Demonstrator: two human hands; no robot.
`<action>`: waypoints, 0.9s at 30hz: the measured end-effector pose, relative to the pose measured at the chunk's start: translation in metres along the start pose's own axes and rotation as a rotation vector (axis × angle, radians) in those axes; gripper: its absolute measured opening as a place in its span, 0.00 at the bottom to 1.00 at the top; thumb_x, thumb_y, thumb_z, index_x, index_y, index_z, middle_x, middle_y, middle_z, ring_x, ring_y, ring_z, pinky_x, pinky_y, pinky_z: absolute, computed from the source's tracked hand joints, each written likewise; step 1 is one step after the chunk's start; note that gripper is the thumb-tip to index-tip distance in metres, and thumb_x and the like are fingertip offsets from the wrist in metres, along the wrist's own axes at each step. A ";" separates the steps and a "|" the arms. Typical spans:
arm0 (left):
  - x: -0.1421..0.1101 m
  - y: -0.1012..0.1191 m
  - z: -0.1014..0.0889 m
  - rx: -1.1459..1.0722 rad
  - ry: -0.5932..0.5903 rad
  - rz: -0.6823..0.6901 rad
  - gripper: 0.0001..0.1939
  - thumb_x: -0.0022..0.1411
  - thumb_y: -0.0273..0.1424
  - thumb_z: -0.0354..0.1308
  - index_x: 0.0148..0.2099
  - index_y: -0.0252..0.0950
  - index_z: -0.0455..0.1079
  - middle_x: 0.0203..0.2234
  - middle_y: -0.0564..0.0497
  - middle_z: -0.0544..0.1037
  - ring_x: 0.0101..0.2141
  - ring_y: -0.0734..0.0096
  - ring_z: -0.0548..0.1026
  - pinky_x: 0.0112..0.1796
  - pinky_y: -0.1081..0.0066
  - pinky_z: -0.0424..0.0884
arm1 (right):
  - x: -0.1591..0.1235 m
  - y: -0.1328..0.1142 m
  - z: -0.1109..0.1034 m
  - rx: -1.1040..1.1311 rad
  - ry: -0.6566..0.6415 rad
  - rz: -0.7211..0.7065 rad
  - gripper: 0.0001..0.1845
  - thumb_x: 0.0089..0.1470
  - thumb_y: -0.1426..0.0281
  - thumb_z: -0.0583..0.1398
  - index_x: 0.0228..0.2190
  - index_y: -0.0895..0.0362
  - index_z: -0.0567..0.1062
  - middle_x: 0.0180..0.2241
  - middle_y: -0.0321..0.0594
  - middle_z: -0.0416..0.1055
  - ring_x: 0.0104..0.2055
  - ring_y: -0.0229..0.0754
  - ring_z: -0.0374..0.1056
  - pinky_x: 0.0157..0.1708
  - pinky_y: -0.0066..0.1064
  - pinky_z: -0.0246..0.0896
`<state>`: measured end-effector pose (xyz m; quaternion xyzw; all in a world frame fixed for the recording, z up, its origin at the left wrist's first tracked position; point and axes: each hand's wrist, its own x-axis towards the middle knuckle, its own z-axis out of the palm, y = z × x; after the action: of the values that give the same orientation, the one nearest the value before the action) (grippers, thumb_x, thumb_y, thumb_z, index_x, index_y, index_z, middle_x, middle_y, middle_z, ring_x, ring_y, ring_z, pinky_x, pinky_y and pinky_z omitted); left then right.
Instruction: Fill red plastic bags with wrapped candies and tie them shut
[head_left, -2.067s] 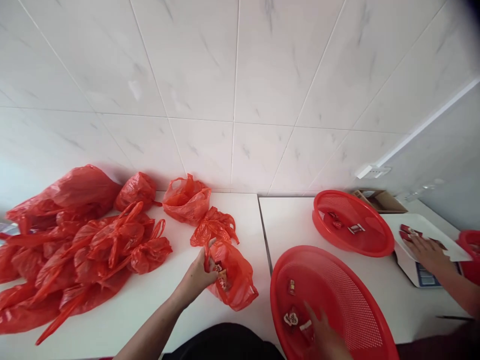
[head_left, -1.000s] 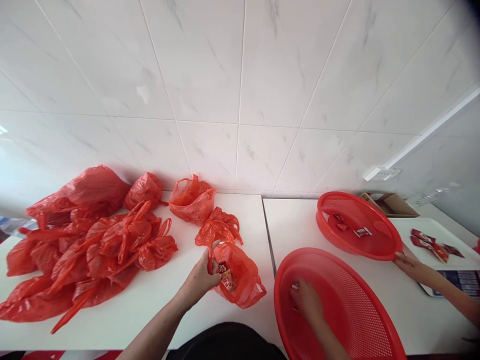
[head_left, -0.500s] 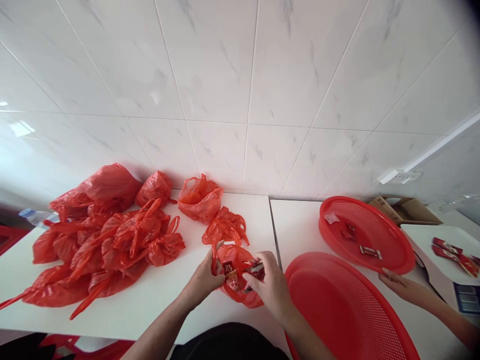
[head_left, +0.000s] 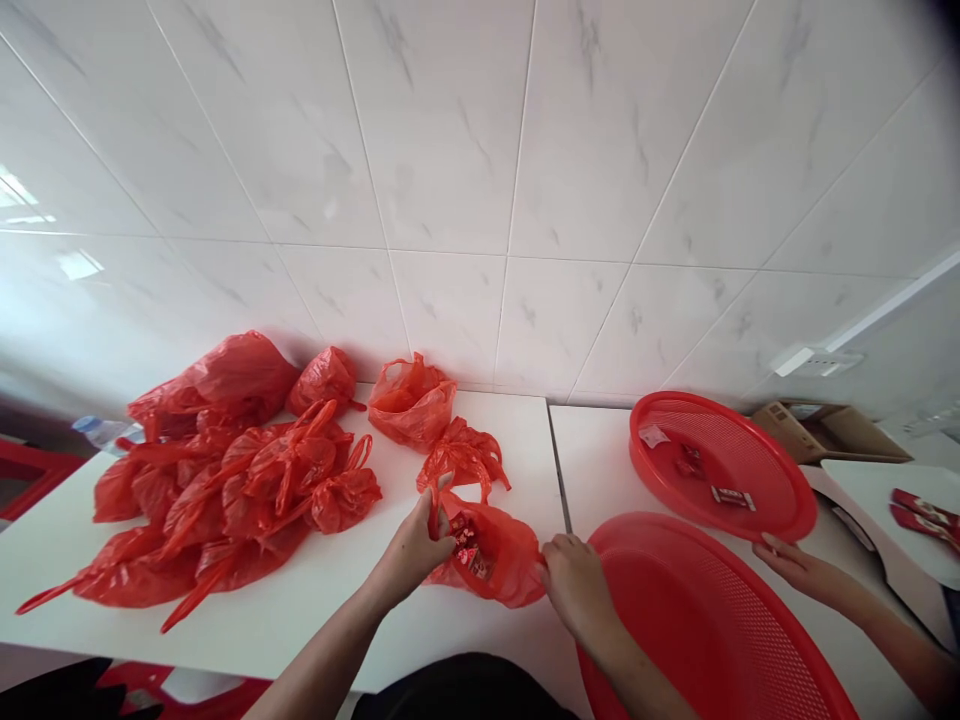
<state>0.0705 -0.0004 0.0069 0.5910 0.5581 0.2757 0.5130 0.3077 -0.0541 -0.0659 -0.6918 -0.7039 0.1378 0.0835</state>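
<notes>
A red plastic carrier bag (head_left: 499,560) lies on the white table in front of me, with several small red-wrapped packets (head_left: 468,548) visible through and inside it. My left hand (head_left: 409,555) grips the bag's left handle and lifts it. My right hand (head_left: 577,585) pinches the bag's right side near the other handle. Both hands hold the mouth of the bag apart.
Knotted red bags form a heap (head_left: 232,490) to the left, and looser ones (head_left: 411,402) stand by the wall. Two red mesh baskets (head_left: 720,480) (head_left: 697,620) rest to the right. A co-worker's hand (head_left: 802,570) is beside one, near a white tray (head_left: 877,510) holding red packets.
My right hand has moved from inside the bag's opening out to its right side, and no packets show in that hand now. The packets lie inside the bag. The view has shifted slightly.
</notes>
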 end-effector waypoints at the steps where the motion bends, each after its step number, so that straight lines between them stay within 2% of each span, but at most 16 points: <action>1: -0.002 0.010 -0.001 0.057 0.061 0.043 0.34 0.51 0.23 0.53 0.61 0.38 0.56 0.21 0.61 0.58 0.23 0.77 0.60 0.28 0.76 0.60 | 0.002 -0.001 -0.007 0.089 0.000 0.039 0.10 0.55 0.71 0.53 0.24 0.56 0.70 0.29 0.41 0.71 0.33 0.45 0.68 0.33 0.34 0.59; 4: -0.010 0.043 -0.008 0.198 0.183 0.233 0.18 0.56 0.27 0.52 0.50 0.38 0.67 0.21 0.59 0.62 0.25 0.74 0.64 0.31 0.74 0.62 | 0.010 -0.002 -0.033 0.462 0.103 0.161 0.14 0.57 0.62 0.52 0.22 0.54 0.63 0.22 0.33 0.64 0.25 0.38 0.60 0.25 0.27 0.54; 6: -0.014 0.060 -0.016 0.269 0.178 0.339 0.11 0.57 0.29 0.52 0.43 0.38 0.70 0.25 0.56 0.68 0.27 0.73 0.67 0.33 0.73 0.63 | 0.014 -0.001 -0.050 0.633 0.165 0.205 0.17 0.54 0.57 0.54 0.21 0.54 0.61 0.20 0.30 0.61 0.24 0.37 0.58 0.24 0.26 0.53; 8: -0.013 0.068 -0.024 0.328 0.151 0.367 0.05 0.56 0.28 0.53 0.35 0.38 0.70 0.29 0.54 0.72 0.29 0.72 0.68 0.33 0.74 0.63 | 0.017 0.000 -0.064 0.733 0.191 0.220 0.17 0.51 0.56 0.57 0.21 0.54 0.62 0.22 0.31 0.63 0.26 0.38 0.59 0.26 0.27 0.54; 9: -0.012 0.069 -0.028 0.352 0.146 0.356 0.03 0.55 0.27 0.53 0.31 0.37 0.69 0.29 0.54 0.73 0.29 0.73 0.69 0.32 0.74 0.63 | 0.018 0.001 -0.069 0.789 0.194 0.206 0.16 0.50 0.56 0.58 0.21 0.54 0.63 0.25 0.34 0.66 0.28 0.39 0.62 0.28 0.27 0.56; 11: -0.009 0.065 -0.033 0.383 0.152 0.318 0.04 0.54 0.27 0.54 0.28 0.37 0.67 0.27 0.54 0.72 0.27 0.73 0.68 0.30 0.75 0.62 | 0.019 -0.001 -0.075 0.942 0.191 0.130 0.16 0.48 0.57 0.60 0.22 0.54 0.64 0.39 0.41 0.71 0.40 0.44 0.67 0.36 0.30 0.61; 13: -0.007 0.057 -0.036 0.393 0.165 0.284 0.04 0.54 0.27 0.54 0.27 0.37 0.67 0.24 0.55 0.71 0.25 0.73 0.66 0.28 0.74 0.61 | 0.020 -0.006 -0.074 1.109 0.166 0.053 0.16 0.48 0.57 0.61 0.23 0.54 0.65 0.52 0.45 0.66 0.53 0.49 0.63 0.45 0.34 0.61; 14: -0.007 0.053 -0.036 0.389 0.162 0.272 0.04 0.54 0.28 0.54 0.27 0.37 0.67 0.23 0.55 0.70 0.25 0.73 0.66 0.28 0.74 0.60 | 0.021 -0.010 -0.070 1.184 0.147 0.042 0.15 0.49 0.56 0.61 0.25 0.54 0.65 0.53 0.46 0.66 0.55 0.50 0.62 0.47 0.36 0.61; 15: -0.007 0.049 -0.036 0.382 0.150 0.263 0.05 0.54 0.28 0.54 0.26 0.37 0.67 0.23 0.54 0.70 0.25 0.73 0.66 0.28 0.74 0.60 | 0.022 -0.015 -0.066 1.255 0.133 0.057 0.15 0.50 0.56 0.60 0.27 0.54 0.66 0.51 0.47 0.68 0.53 0.49 0.63 0.47 0.36 0.62; 17: -0.008 0.041 -0.033 0.368 0.110 0.257 0.05 0.54 0.27 0.54 0.26 0.37 0.67 0.24 0.54 0.71 0.26 0.72 0.67 0.29 0.73 0.61 | 0.022 -0.026 -0.054 1.377 0.135 0.129 0.15 0.54 0.54 0.57 0.28 0.53 0.65 0.36 0.42 0.73 0.40 0.43 0.69 0.40 0.33 0.64; 18: -0.009 0.039 -0.031 0.366 0.085 0.261 0.05 0.54 0.26 0.54 0.27 0.37 0.67 0.25 0.53 0.71 0.27 0.71 0.68 0.30 0.73 0.62 | 0.021 -0.033 -0.048 1.422 0.143 0.165 0.16 0.56 0.53 0.54 0.28 0.53 0.65 0.27 0.36 0.70 0.30 0.39 0.67 0.33 0.30 0.64; 20: -0.011 0.035 -0.024 0.368 0.052 0.267 0.05 0.53 0.24 0.54 0.27 0.37 0.67 0.27 0.53 0.71 0.29 0.71 0.68 0.32 0.73 0.63 | 0.018 -0.044 -0.040 1.474 0.141 0.185 0.19 0.59 0.52 0.48 0.29 0.53 0.65 0.17 0.28 0.57 0.18 0.33 0.54 0.22 0.25 0.55; 22: -0.014 0.035 -0.015 0.358 0.037 0.251 0.06 0.52 0.23 0.53 0.27 0.37 0.67 0.28 0.52 0.71 0.28 0.72 0.68 0.31 0.73 0.62 | 0.012 -0.055 -0.037 1.458 0.029 0.109 0.20 0.61 0.53 0.45 0.34 0.53 0.68 0.16 0.26 0.53 0.17 0.32 0.49 0.19 0.24 0.49; 24: -0.018 0.036 -0.004 0.309 -0.006 0.225 0.07 0.51 0.21 0.52 0.26 0.37 0.67 0.28 0.53 0.70 0.27 0.74 0.67 0.29 0.74 0.62 | 0.007 -0.064 -0.039 1.358 -0.170 -0.027 0.16 0.59 0.56 0.50 0.41 0.53 0.69 0.17 0.27 0.59 0.19 0.32 0.54 0.22 0.24 0.51; 25: -0.019 0.036 0.002 0.273 -0.060 0.221 0.08 0.49 0.19 0.52 0.25 0.36 0.66 0.27 0.53 0.70 0.26 0.75 0.67 0.28 0.75 0.62 | 0.005 -0.068 -0.039 1.286 -0.273 -0.095 0.14 0.57 0.60 0.53 0.40 0.53 0.70 0.19 0.28 0.62 0.21 0.33 0.58 0.23 0.24 0.53; 27: -0.022 0.035 0.014 0.198 -0.184 0.240 0.10 0.47 0.17 0.51 0.25 0.36 0.66 0.28 0.53 0.71 0.27 0.75 0.68 0.28 0.76 0.63 | 0.004 -0.074 -0.039 1.153 -0.405 -0.171 0.07 0.52 0.66 0.57 0.31 0.55 0.73 0.20 0.30 0.67 0.23 0.34 0.62 0.24 0.25 0.55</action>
<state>0.0916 -0.0204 0.0400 0.7238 0.4586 0.2235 0.4646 0.2493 -0.0480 -0.0066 -0.4366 -0.5708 0.6178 0.3193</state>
